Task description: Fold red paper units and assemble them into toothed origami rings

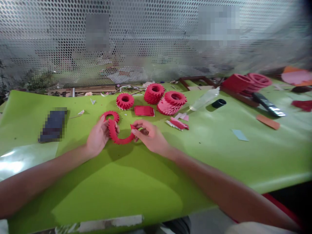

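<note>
A curved red folded-paper chain (122,141) with a toothed outer edge hangs in a U between my hands. My left hand (97,136) is closed around one end of it. My right hand (149,135) pinches the other end between thumb and fingers. Just beyond my left hand lies a red toothed paper ring (111,114); whether my fingers touch it I cannot tell. Farther back stand a small stack of red paper rings (125,101) and two taller ones, a red stack (154,93) and a red-and-pink stack (171,103). Between them and my hands is a pile of red paper rectangles (144,110).
Folded red and pink paper pieces (178,123) lie right of my right hand. Beyond are a clear bottle (205,98), a black cap (218,103) and a dark box-cutter-like tool (268,104). A dark phone-like slab (53,125) lies left. A perforated metal screen (156,42) closes the back.
</note>
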The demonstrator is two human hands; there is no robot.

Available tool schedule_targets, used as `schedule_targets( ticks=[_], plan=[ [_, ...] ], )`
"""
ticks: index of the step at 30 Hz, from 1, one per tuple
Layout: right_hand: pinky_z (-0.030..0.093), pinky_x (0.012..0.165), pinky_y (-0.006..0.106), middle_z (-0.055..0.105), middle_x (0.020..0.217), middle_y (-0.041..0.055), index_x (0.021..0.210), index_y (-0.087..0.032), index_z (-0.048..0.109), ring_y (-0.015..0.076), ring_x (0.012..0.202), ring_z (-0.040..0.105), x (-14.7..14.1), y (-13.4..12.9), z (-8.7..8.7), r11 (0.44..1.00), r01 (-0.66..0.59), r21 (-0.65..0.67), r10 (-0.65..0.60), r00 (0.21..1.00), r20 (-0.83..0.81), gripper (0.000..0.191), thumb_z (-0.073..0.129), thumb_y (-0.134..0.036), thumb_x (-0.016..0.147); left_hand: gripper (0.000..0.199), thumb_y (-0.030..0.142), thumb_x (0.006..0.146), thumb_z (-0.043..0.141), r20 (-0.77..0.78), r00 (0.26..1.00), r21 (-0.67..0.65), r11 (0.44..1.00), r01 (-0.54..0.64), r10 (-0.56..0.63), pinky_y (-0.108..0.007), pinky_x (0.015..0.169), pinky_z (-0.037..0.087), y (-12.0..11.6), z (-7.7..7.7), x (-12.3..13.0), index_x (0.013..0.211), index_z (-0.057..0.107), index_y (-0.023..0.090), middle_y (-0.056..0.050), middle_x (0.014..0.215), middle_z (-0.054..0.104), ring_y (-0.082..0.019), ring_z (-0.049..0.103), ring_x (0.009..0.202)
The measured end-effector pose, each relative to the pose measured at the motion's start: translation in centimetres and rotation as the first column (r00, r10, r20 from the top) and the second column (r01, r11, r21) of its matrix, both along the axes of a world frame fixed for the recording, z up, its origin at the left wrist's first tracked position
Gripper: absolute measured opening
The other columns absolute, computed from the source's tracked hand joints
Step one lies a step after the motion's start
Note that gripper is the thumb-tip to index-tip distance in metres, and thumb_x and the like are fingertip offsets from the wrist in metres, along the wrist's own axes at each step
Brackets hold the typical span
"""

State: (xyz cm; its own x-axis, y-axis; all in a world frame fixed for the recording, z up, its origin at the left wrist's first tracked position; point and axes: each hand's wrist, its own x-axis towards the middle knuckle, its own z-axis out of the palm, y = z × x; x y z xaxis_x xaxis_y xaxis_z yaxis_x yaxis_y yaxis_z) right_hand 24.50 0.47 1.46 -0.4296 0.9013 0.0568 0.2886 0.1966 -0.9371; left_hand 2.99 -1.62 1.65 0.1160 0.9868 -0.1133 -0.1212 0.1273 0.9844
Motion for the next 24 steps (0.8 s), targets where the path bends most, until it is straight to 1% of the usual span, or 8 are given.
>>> schedule_targets(
  ticks=[2,4,8,10,13,16,21,24],
  plan=[
    [0.055,0.057,0.027,0.069,0.100,0.0055,0.109,-0.019,0.059,0.0126,0.066,0.067,0.3,0.3,0.0,1.000,0.029,0.005,-0.029,1.000,-0.011,0.032,0.061,-0.046,0.091,0.055,0.063,0.098,0.023,-0.099,0.995,0.064,0.998,0.004,0.002,-0.036,0.070,0.054,0.2,-0.4,-0.2,0.088,0.058,0.021,-0.009,0.086,0.068,-0.022,0.065,0.081],
    [0.053,0.057,0.026,0.067,0.099,0.0055,0.110,-0.019,0.058,0.0118,0.064,0.064,0.6,0.6,0.0,0.996,0.075,0.055,-0.075,0.997,-0.010,0.033,0.061,-0.045,0.091,0.056,0.064,0.098,0.025,-0.251,0.968,0.150,0.988,0.025,0.014,-0.035,0.068,0.054,0.4,-0.7,-0.5,0.092,0.060,0.021,-0.010,0.090,0.068,-0.023,0.066,0.084],
    [0.051,0.058,0.027,0.067,0.097,0.0058,0.109,-0.018,0.060,0.0123,0.066,0.061,0.9,0.7,-0.1,0.981,0.112,0.160,-0.112,0.994,-0.008,0.031,0.061,-0.043,0.091,0.042,0.060,0.088,0.058,-0.455,0.889,0.222,0.973,0.066,0.044,-0.030,0.059,0.049,0.1,-0.9,-0.5,0.102,0.061,0.020,-0.006,0.086,0.067,-0.019,0.062,0.070],
    [0.051,0.058,0.027,0.068,0.096,0.0060,0.109,-0.018,0.060,0.0129,0.066,0.062,0.9,0.5,0.0,0.978,0.085,0.192,-0.087,0.996,0.003,0.030,0.060,-0.042,0.092,0.049,0.055,0.084,0.066,-0.551,0.833,0.240,0.965,0.104,0.047,-0.028,0.052,0.045,-0.3,-0.9,-0.3,0.115,0.057,0.019,-0.004,0.080,0.065,-0.018,0.059,0.062],
    [0.050,0.058,0.027,0.069,0.094,0.0063,0.107,-0.018,0.061,0.0144,0.068,0.063,0.8,0.1,0.1,0.971,0.031,0.235,-0.048,0.996,0.069,0.027,0.058,-0.042,0.094,0.059,0.050,0.087,0.064,-0.675,0.736,0.238,0.960,0.145,0.056,-0.027,0.046,0.041,-0.6,-1.0,0.1,0.132,0.046,0.016,-0.001,0.070,0.062,-0.018,0.057,0.055],
    [0.049,0.056,0.027,0.071,0.098,0.0076,0.109,-0.018,0.062,0.0162,0.073,0.066,0.9,0.0,0.2,0.959,-0.003,0.285,-0.044,0.986,0.159,0.028,0.055,-0.042,0.096,0.051,0.048,0.092,0.058,-0.735,0.674,0.222,0.965,0.140,0.072,-0.026,0.042,0.036,-0.6,-1.1,0.3,0.130,0.047,0.016,0.000,0.066,0.059,-0.017,0.055,0.050],
    [0.047,0.054,0.025,0.072,0.106,0.0093,0.115,-0.018,0.062,0.0159,0.073,0.067,1.2,0.2,0.0,0.936,-0.035,0.349,-0.058,0.966,0.252,0.031,0.051,-0.042,0.098,0.056,0.055,0.092,0.053,-0.761,0.638,0.232,0.967,0.103,0.115,-0.024,0.037,0.027,-0.1,-0.7,0.1,0.132,0.049,0.016,-0.001,0.064,0.061,-0.015,0.049,0.043],
    [0.050,0.056,0.025,0.073,0.107,0.0090,0.114,-0.018,0.063,0.0156,0.072,0.068,1.1,0.1,-0.3,0.917,-0.056,0.396,-0.060,0.960,0.275,0.030,0.051,-0.040,0.098,0.050,0.051,0.093,0.050,-0.788,0.608,0.221,0.967,0.128,0.100,-0.024,0.037,0.029,0.1,-0.6,0.2,0.128,0.053,0.015,-0.003,0.064,0.062,-0.016,0.051,0.044]
  ],
)
